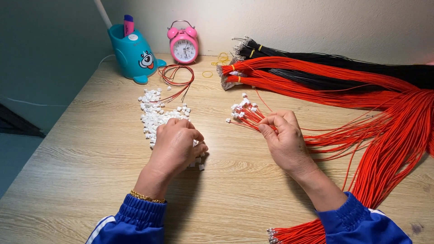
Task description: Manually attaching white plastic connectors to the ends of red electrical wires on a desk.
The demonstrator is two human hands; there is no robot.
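Resting on the counter (90, 158), left hand (176, 144) curled down over white connectors (156, 115), fingertips pressed together among them; whether one was pinched could not be told. Right hand (285, 138) pinched red wires (316, 140) just behind their white-tipped ends (242, 110), the strands fanning right. Farther back lay bundled red and black wires (325, 68), a pink clock (183, 44), a teal holder (133, 54), yellow bands (221, 58).

Heap of small white plastic connector housings (156, 113) spread loosely on the wooden table just in front of the teal pen holder (133, 54), fan of thin red wires (246, 116) tipped with white connectors, lying flat well right of the holder
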